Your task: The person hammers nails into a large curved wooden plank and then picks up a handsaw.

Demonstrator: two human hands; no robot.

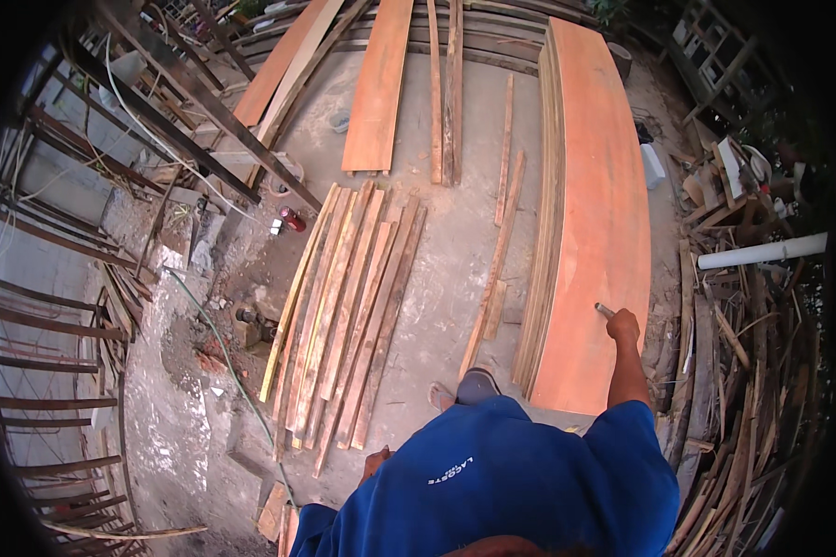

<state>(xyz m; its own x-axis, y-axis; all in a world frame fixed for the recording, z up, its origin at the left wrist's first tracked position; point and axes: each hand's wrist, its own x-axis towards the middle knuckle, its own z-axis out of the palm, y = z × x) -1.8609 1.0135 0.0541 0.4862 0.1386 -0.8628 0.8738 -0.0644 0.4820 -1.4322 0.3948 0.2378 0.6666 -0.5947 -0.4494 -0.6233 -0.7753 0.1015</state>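
My right hand [623,326] reaches out over the tall stack of orange-faced plywood sheets [596,213] on the right. Its fingers are closed around a short greyish tool [605,310], whose kind I cannot make out; its end points to the upper left, over the top sheet. My left hand [374,461] hangs low beside my blue shirt, close to the lower end of a row of wooden battens [344,316]. Only a small part of that hand shows, and the shirt hides its fingers.
Narrow timber strips [503,241] lie between the battens and the plywood. Another orange board [378,93] lies farther off. A green hose [215,334] and a red can-like object [293,219] are on the left. Scrap wood [752,390] and a white pipe [762,251] line the right.
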